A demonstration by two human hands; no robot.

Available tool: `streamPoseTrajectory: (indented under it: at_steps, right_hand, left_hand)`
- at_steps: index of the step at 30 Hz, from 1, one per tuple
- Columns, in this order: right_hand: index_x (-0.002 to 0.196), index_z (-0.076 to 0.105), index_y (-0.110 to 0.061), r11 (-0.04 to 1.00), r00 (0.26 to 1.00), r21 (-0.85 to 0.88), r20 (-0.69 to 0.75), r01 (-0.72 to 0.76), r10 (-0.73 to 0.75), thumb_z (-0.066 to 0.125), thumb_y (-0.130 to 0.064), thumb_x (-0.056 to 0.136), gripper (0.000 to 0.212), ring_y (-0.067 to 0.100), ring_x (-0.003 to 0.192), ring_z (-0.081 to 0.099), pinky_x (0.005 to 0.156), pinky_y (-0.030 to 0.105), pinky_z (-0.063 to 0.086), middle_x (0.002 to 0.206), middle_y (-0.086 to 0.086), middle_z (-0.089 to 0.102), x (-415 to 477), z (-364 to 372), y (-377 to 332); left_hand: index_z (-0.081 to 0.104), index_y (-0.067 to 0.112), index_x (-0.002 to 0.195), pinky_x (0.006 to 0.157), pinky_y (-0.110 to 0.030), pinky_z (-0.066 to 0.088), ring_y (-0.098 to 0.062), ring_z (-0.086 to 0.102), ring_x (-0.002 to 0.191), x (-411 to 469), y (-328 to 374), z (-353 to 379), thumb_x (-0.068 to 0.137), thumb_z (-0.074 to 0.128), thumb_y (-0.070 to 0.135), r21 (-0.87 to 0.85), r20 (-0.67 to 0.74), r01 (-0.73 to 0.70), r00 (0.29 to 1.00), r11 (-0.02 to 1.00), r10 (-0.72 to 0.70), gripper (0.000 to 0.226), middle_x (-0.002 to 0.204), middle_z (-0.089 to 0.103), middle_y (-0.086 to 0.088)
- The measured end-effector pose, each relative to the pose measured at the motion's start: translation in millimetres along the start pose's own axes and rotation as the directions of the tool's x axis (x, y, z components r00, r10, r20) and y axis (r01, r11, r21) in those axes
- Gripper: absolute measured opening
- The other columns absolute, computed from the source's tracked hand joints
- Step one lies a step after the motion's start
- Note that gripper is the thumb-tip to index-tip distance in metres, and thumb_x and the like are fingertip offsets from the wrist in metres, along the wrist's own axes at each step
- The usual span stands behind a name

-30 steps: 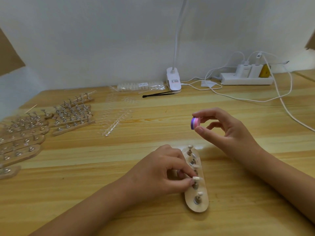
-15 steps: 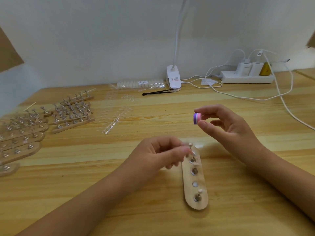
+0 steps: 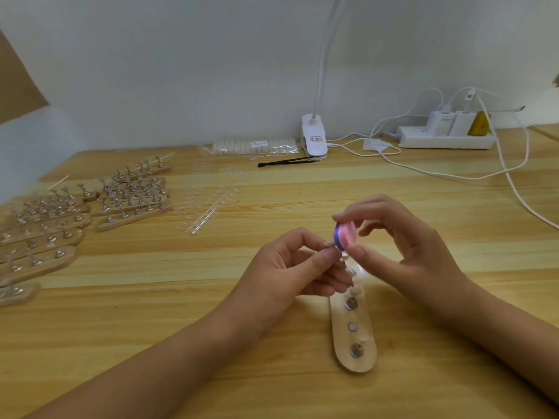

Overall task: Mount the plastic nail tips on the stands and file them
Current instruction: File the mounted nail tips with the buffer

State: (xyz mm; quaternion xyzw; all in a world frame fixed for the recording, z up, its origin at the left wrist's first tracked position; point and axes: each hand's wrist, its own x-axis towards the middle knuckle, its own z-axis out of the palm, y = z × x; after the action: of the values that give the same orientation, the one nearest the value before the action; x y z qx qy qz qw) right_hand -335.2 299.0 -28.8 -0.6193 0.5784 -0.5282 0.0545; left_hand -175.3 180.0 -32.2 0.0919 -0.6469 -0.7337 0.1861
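A long wooden stand base [image 3: 354, 352] lies on the table in front of me, with small metal stands along it and one bare magnet spot [image 3: 352, 327]. My left hand [image 3: 290, 270] pinches one small stand with a pale nail tip [image 3: 329, 244] lifted above the base. My right hand [image 3: 399, 246] pinches a round pink and purple file block [image 3: 344, 235] between thumb and fingers. The block's edge touches the nail tip.
Several more wooden bases with stands [image 3: 75, 213] fill the left side. Clear strips of nail tips [image 3: 208, 204] lie behind them. At the back are black tweezers [image 3: 287, 161], a bag of tips [image 3: 254, 146], a white clip lamp [image 3: 314, 137], a power strip [image 3: 447, 137] and white cables [image 3: 514, 179].
My left hand lifted one stand with its nail tip off the base, leaving a bare spot. My right hand brought the file block down and left onto the tip.
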Motion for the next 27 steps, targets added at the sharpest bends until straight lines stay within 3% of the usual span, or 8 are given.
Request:
streamPoseTrajectory:
  at_steps: [2,6,10,14,17,21,24,27]
  right_hand:
    - [0.112,0.065,-0.018,0.997,0.997,0.034,-0.02,-0.07,0.07,0.065,-0.033,0.085,0.031,0.021,0.103,0.061,0.085,0.039,0.05,0.107,-0.005,0.066,0.6,-0.6,0.4]
    - [0.112,0.065,-0.016,0.999,0.998,-0.016,0.032,0.05,-0.05,0.068,-0.028,0.084,0.03,0.02,0.103,0.06,0.083,0.031,0.05,0.108,-0.002,0.064,-0.4,2.9,-3.5]
    - [0.111,0.065,-0.021,0.991,0.992,0.063,-0.033,-0.119,0.121,0.069,-0.035,0.088,0.027,0.019,0.103,0.061,0.086,0.041,0.051,0.107,-0.007,0.066,0.5,0.3,-0.6]
    - [0.113,0.064,-0.019,1.0,1.0,-0.008,0.008,0.009,-0.009,0.068,-0.031,0.086,0.03,0.022,0.105,0.061,0.083,0.033,0.051,0.109,-0.008,0.064,-0.9,4.0,-2.3]
    - [0.111,0.065,-0.025,0.99,0.991,0.058,-0.016,-0.132,0.133,0.068,-0.038,0.088,0.026,0.02,0.103,0.062,0.085,0.038,0.052,0.107,-0.01,0.067,-0.8,2.8,1.3]
    - [0.113,0.064,-0.024,0.998,0.998,0.022,0.001,-0.058,0.058,0.067,-0.035,0.086,0.029,0.022,0.102,0.061,0.082,0.03,0.051,0.108,-0.009,0.065,-2.0,4.4,0.2]
    - [0.111,0.065,-0.027,0.984,0.985,0.072,-0.035,-0.165,0.168,0.07,-0.037,0.088,0.025,0.018,0.103,0.061,0.085,0.037,0.052,0.109,-0.01,0.067,-0.4,0.9,3.9]
    - [0.115,0.063,-0.025,0.996,0.997,0.058,-0.021,-0.066,0.068,0.068,-0.032,0.089,0.028,0.022,0.106,0.061,0.084,0.032,0.051,0.111,-0.008,0.066,-1.1,1.6,0.1]
  left_hand:
    - [0.068,0.025,0.082,0.067,-0.018,0.054,-0.017,0.073,0.077,0.8,-0.6,-0.5,0.088,0.064,0.026,0.008,-0.034,-0.014,0.999,1.0,0.015,0.007,0.083,0.075,-0.009]
    - [0.069,0.028,0.082,0.068,-0.019,0.055,-0.017,0.073,0.077,1.5,-2.0,-1.3,0.087,0.063,0.025,0.008,-0.067,-0.054,0.996,0.998,0.055,0.009,0.081,0.076,-0.007]
    - [0.067,0.023,0.086,0.069,-0.019,0.055,-0.019,0.073,0.08,1.3,-2.8,-0.4,0.088,0.063,0.026,0.012,-0.054,-0.06,0.997,0.998,0.06,0.005,0.085,0.076,-0.01]
    - [0.064,0.018,0.093,0.07,-0.02,0.055,-0.02,0.074,0.082,0.5,-2.6,-1.4,0.089,0.061,0.027,0.046,-0.036,-0.073,0.997,0.996,0.074,0.011,0.086,0.076,-0.008]
    - [0.063,0.018,0.092,0.071,-0.02,0.055,-0.019,0.073,0.082,1.1,-2.5,-1.9,0.09,0.06,0.024,0.041,-0.041,-0.071,0.997,0.997,0.072,0.007,0.086,0.076,-0.009]
    - [0.063,0.014,0.099,0.07,-0.02,0.055,-0.018,0.073,0.081,1.4,-1.7,-1.5,0.091,0.059,0.025,0.046,-0.031,-0.081,0.996,0.996,0.082,0.015,0.086,0.076,-0.008]
    - [0.064,0.017,0.094,0.069,-0.02,0.055,-0.018,0.073,0.079,2.0,-1.8,-1.2,0.089,0.062,0.024,0.038,-0.052,-0.073,0.996,0.997,0.075,0.008,0.083,0.075,-0.009]
    - [0.065,0.014,0.096,0.069,-0.019,0.055,-0.017,0.073,0.078,2.4,-2.7,-1.2,0.088,0.063,0.025,0.056,-0.056,-0.07,0.996,0.996,0.074,0.015,0.083,0.076,-0.009]
